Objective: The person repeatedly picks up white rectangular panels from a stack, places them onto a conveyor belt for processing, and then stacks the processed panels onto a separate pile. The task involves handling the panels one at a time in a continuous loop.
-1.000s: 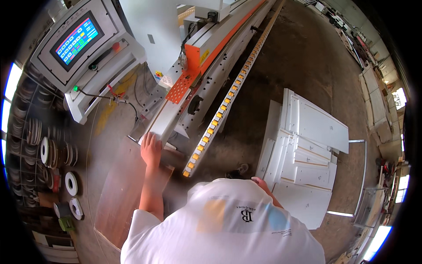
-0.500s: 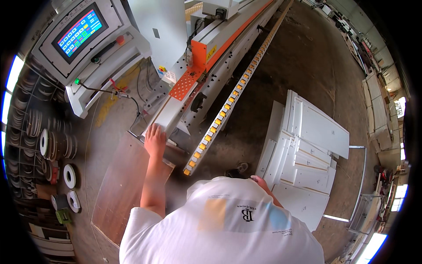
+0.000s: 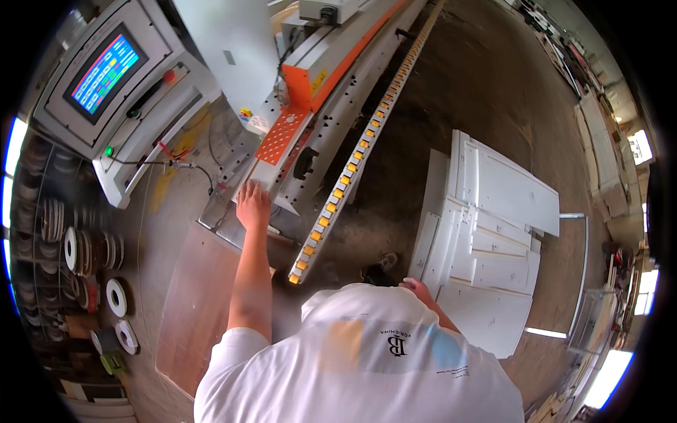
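My left arm reaches forward, and my left hand (image 3: 252, 204) lies palm down with outstretched fingers on the near end of a long machine's pale bed (image 3: 262, 173). Just beyond the fingertips is an orange plate with holes (image 3: 283, 136), fixed to that machine. Held low at my right side, my right hand (image 3: 417, 287) is near a stack of white panels (image 3: 486, 310). Its fingers are mostly hidden by my shoulder and sleeve, so I cannot tell whether it touches the panels or grips anything.
A rail with yellow rollers (image 3: 338, 193) runs alongside the machine. At the far left stands a control panel with a lit screen (image 3: 106, 74). A brown board (image 3: 201, 303) lies by my left arm. Rolls of banding (image 3: 116, 297) and racks line the left side.
The view has shifted a little. My left hand has moved slightly farther along the bed, closer to the orange plate. My right hand stays about where it was, beside the panels.
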`<action>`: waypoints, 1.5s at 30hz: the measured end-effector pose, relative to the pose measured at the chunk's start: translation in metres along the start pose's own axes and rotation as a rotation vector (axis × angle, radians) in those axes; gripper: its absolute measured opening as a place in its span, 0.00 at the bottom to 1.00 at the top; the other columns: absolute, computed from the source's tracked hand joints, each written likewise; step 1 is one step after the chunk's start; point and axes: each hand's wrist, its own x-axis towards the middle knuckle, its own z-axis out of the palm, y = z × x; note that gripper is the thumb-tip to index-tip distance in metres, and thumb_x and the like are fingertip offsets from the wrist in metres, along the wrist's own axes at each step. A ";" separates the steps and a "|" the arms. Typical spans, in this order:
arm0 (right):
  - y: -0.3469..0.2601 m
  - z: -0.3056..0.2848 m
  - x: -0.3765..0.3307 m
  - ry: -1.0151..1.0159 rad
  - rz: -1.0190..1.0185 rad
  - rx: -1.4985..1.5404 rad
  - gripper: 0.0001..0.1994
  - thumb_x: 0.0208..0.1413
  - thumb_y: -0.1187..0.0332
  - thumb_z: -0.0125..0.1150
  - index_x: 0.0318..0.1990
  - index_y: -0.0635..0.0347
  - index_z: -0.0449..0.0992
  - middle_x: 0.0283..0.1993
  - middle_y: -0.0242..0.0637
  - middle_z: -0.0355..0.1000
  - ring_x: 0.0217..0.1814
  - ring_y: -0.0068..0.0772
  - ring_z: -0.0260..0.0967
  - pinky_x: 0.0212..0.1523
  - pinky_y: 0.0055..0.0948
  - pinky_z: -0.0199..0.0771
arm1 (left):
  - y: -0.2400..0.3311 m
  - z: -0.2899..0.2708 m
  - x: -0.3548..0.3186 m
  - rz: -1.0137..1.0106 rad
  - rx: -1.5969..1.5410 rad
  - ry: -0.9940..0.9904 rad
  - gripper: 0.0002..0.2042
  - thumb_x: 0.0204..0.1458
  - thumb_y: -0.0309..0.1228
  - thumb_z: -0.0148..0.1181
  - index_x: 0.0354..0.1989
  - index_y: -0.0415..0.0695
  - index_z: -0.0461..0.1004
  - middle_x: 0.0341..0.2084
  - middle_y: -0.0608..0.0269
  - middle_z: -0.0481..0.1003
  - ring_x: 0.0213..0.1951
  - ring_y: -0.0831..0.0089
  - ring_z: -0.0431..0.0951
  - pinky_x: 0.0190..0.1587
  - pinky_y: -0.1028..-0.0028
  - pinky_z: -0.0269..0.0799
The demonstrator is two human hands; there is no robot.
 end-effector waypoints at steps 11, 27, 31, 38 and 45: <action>-0.016 -0.019 -0.048 0.120 0.139 0.037 0.28 0.54 0.49 0.67 0.52 0.63 0.76 0.41 0.43 0.80 0.43 0.33 0.78 0.45 0.32 0.76 | 0.046 0.051 0.034 0.266 0.040 -0.040 0.17 0.59 0.32 0.52 0.55 0.45 0.73 0.61 0.56 0.69 0.65 0.57 0.65 0.65 0.60 0.62; 0.024 -0.092 -0.006 0.289 0.340 0.381 0.24 0.57 0.49 0.63 0.51 0.59 0.76 0.35 0.32 0.78 0.32 0.25 0.74 0.28 0.27 0.72 | 0.172 0.044 -0.058 0.036 -0.164 -0.614 0.32 0.59 0.48 0.55 0.67 0.47 0.55 0.53 0.45 0.73 0.52 0.45 0.74 0.51 0.54 0.70; 0.018 -0.143 0.040 0.409 0.344 0.671 0.25 0.58 0.46 0.60 0.53 0.56 0.75 0.44 0.32 0.77 0.43 0.27 0.73 0.39 0.31 0.72 | 0.183 0.037 -0.054 0.010 -0.172 -0.646 0.31 0.58 0.48 0.56 0.65 0.47 0.56 0.50 0.46 0.75 0.49 0.44 0.75 0.48 0.53 0.70; 0.052 -0.230 0.146 0.703 0.309 1.168 0.35 0.60 0.44 0.58 0.67 0.56 0.59 0.67 0.37 0.64 0.64 0.37 0.65 0.60 0.39 0.68 | 0.189 0.039 -0.053 -0.037 -0.069 -0.679 0.32 0.57 0.47 0.57 0.64 0.44 0.56 0.45 0.43 0.75 0.47 0.42 0.75 0.47 0.53 0.70; 0.061 -0.282 0.229 0.957 0.381 1.549 0.38 0.59 0.49 0.63 0.68 0.63 0.56 0.65 0.42 0.62 0.69 0.42 0.61 0.64 0.41 0.67 | 0.173 0.050 -0.061 -0.046 0.047 -0.636 0.33 0.58 0.48 0.57 0.65 0.41 0.55 0.47 0.40 0.74 0.49 0.41 0.75 0.49 0.53 0.70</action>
